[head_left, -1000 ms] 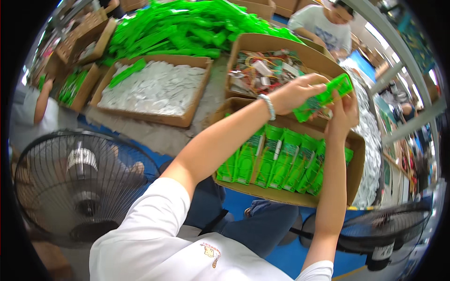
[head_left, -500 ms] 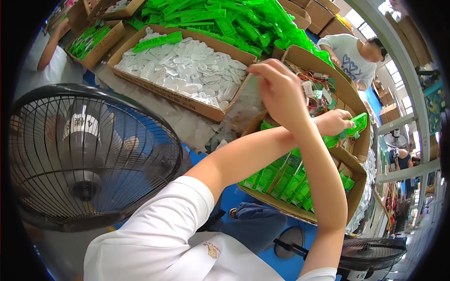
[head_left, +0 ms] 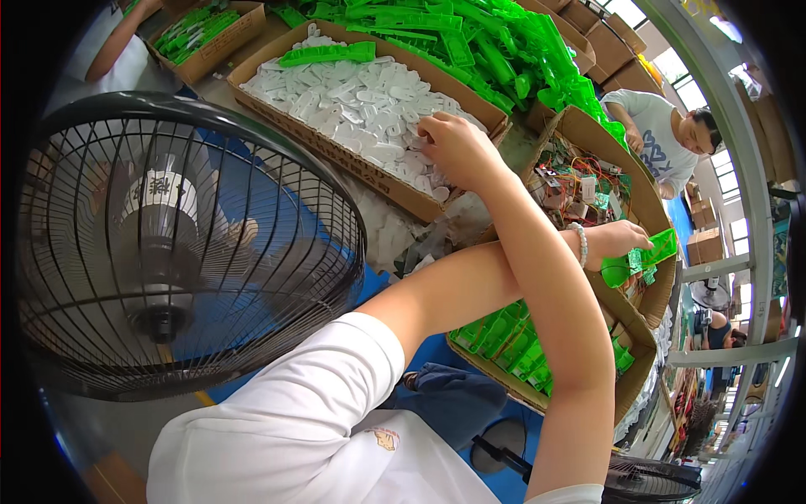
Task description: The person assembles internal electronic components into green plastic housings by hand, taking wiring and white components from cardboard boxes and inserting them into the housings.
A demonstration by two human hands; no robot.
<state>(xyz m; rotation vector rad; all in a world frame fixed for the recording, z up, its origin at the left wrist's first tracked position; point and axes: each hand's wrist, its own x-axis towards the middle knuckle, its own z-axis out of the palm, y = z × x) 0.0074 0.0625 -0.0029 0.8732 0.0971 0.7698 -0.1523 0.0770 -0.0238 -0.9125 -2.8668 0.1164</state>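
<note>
My forearms cross, the right one over the left. My left hand [head_left: 620, 240], a beaded bracelet at its wrist, is closed on a green plastic shell [head_left: 663, 247] at the right. Beneath that shell is a box with green circuit boards [head_left: 603, 186] and coloured wires. Reaching up to the left, my right hand [head_left: 462, 151] is in the carton [head_left: 403, 195] of small white plastic pieces [head_left: 357, 105]. Its fingers are curled down against the pieces, and whatever is between the fingertips is hidden. One green shell [head_left: 327, 54] lies on top of the white pieces.
A big black fan [head_left: 180, 244] fills the left side. Green shells are heaped [head_left: 478, 50] at the back. A carton of rowed green shells [head_left: 512, 349] sits under my arms. One co-worker [head_left: 667, 134] is at the far right, another person's arm [head_left: 117, 42] at upper left.
My right hand has moved from beyond the carton's right edge left and down onto the white pieces. My left hand keeps hold of the green shell. The whole view has shifted slightly.
</note>
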